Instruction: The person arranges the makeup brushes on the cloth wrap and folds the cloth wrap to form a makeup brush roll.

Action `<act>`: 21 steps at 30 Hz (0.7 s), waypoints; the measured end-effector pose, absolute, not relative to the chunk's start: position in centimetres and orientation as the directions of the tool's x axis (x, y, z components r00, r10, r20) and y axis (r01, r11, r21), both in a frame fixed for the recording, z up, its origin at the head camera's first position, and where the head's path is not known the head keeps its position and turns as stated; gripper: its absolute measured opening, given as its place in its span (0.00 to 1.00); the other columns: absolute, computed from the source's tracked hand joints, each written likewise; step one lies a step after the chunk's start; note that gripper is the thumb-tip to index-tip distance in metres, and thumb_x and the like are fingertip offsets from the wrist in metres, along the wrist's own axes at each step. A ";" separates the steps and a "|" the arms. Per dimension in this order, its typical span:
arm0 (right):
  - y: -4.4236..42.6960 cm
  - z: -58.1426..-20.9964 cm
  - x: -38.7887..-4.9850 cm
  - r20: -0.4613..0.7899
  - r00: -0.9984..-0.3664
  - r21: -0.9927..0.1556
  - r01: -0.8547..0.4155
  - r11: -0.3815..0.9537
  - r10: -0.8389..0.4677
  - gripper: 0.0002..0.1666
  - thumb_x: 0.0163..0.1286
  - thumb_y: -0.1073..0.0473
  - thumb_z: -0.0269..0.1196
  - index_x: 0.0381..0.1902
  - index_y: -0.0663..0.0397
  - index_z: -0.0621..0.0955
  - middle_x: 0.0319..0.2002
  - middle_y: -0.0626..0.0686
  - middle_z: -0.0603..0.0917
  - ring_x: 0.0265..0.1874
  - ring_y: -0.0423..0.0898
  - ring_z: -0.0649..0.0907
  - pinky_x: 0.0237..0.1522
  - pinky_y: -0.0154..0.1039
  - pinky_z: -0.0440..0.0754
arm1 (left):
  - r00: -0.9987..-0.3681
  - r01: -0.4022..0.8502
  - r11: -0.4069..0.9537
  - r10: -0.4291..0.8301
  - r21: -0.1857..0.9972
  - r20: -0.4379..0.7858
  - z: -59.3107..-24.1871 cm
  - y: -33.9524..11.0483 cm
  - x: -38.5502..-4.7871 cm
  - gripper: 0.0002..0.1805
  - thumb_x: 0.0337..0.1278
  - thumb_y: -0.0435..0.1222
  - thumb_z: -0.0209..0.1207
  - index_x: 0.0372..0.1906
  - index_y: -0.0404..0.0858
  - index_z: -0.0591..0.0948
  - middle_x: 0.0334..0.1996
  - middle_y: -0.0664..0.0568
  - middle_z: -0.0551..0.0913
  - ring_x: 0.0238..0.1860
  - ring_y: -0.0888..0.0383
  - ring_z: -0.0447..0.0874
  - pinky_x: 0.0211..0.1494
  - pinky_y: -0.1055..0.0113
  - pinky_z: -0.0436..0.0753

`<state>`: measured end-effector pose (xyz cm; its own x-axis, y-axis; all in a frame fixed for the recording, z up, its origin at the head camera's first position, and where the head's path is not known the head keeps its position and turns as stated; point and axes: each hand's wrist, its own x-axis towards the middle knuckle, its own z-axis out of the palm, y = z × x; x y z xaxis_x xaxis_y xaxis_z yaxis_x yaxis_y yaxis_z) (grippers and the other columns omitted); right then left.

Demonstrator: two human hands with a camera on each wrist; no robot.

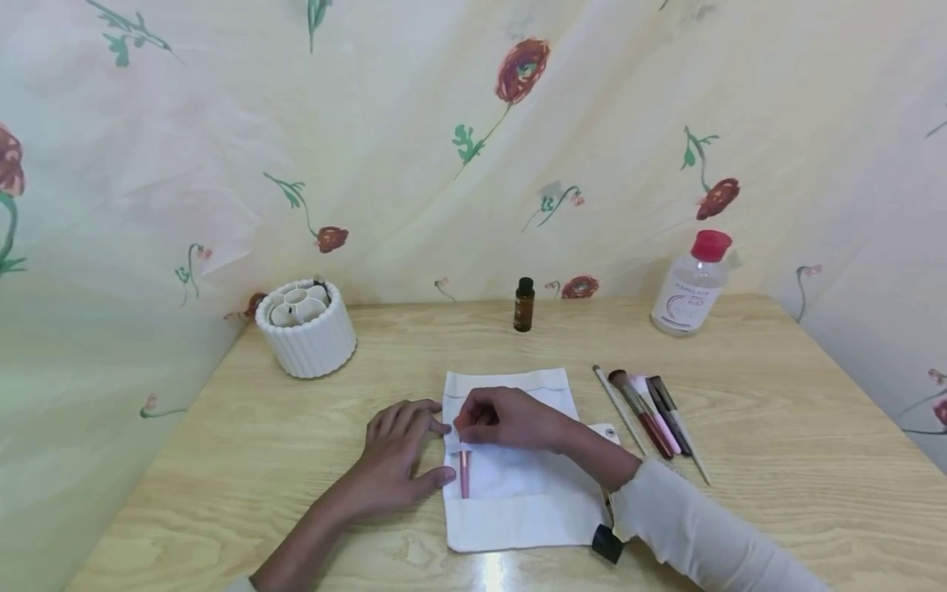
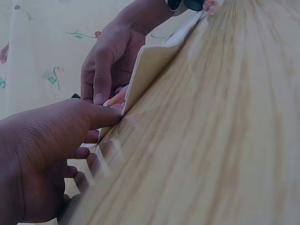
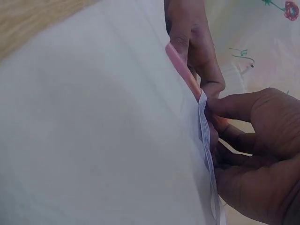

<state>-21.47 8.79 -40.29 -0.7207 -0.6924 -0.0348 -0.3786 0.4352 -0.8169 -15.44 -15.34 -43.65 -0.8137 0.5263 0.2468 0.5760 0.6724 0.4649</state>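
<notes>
A white fabric brush roll [image 1: 525,524] lies unfolded on the table. At its left side, a makeup brush with a pink handle [image 1: 464,478] passes under the white elastic band [image 3: 204,124]. My right hand [image 1: 510,419] pinches the brush at its orange bristle end, close above the elastic; the fingers partly hide that end. Fingers spread, my left hand [image 1: 399,460] rests along the roll's left edge. In the left wrist view its thumb or a finger touches the fabric edge, which stands slightly raised off the table.
Several makeup brushes [image 1: 647,415] lie right of the roll. A white ribbed holder [image 1: 311,337] stands back left, a small brown bottle [image 1: 524,306] at the back middle, and a clear bottle with a red cap [image 1: 688,288] back right. Floral cloth [image 1: 414,148] hangs behind the table.
</notes>
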 end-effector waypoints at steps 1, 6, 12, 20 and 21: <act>8.8 -40.3 -21.4 -0.031 -0.716 -0.805 -0.396 0.443 -0.697 0.06 0.69 0.55 0.68 0.40 0.49 0.83 0.35 0.43 0.83 0.36 0.41 0.80 0.41 0.36 0.78 | -0.815 0.574 0.674 0.525 0.466 0.244 -43.7 -15.3 -15.4 0.27 0.64 0.58 0.59 0.58 0.47 0.74 0.72 0.49 0.62 0.73 0.43 0.51 0.69 0.37 0.45; 8.9 -40.2 -21.2 0.010 -0.683 -0.741 -0.496 0.453 -0.730 0.03 0.70 0.53 0.67 0.37 0.43 0.86 0.36 0.41 0.80 0.35 0.40 0.77 0.38 0.35 0.76 | -0.818 0.568 0.675 0.525 0.472 0.234 -43.6 -15.4 -15.4 0.27 0.64 0.58 0.60 0.59 0.46 0.74 0.72 0.49 0.61 0.73 0.43 0.50 0.69 0.37 0.44; 10.0 -39.0 -20.7 0.033 -0.690 -0.665 -0.555 0.500 -0.723 0.09 0.73 0.57 0.63 0.48 0.48 0.86 0.42 0.42 0.80 0.36 0.38 0.78 0.39 0.35 0.78 | -0.817 0.569 0.674 0.527 0.471 0.234 -43.8 -15.3 -15.4 0.27 0.64 0.58 0.59 0.59 0.47 0.74 0.72 0.49 0.61 0.73 0.43 0.50 0.70 0.37 0.44; 16.1 -35.3 -21.4 0.024 -0.914 -0.429 -0.375 0.822 -0.404 0.06 0.73 0.56 0.63 0.42 0.50 0.84 0.34 0.46 0.85 0.28 0.41 0.81 0.28 0.38 0.81 | -0.810 0.581 0.675 0.532 0.456 0.245 -43.9 -15.3 -15.4 0.27 0.65 0.58 0.59 0.59 0.48 0.73 0.72 0.50 0.62 0.73 0.43 0.50 0.69 0.37 0.44; 17.1 -35.0 -21.6 0.012 -0.930 -0.372 -0.346 0.861 -0.368 0.06 0.72 0.55 0.64 0.41 0.51 0.84 0.32 0.47 0.84 0.27 0.42 0.80 0.27 0.38 0.80 | -0.810 0.583 0.676 0.532 0.451 0.249 -43.9 -15.3 -15.4 0.27 0.65 0.58 0.59 0.60 0.48 0.73 0.72 0.50 0.62 0.73 0.43 0.50 0.69 0.37 0.44</act>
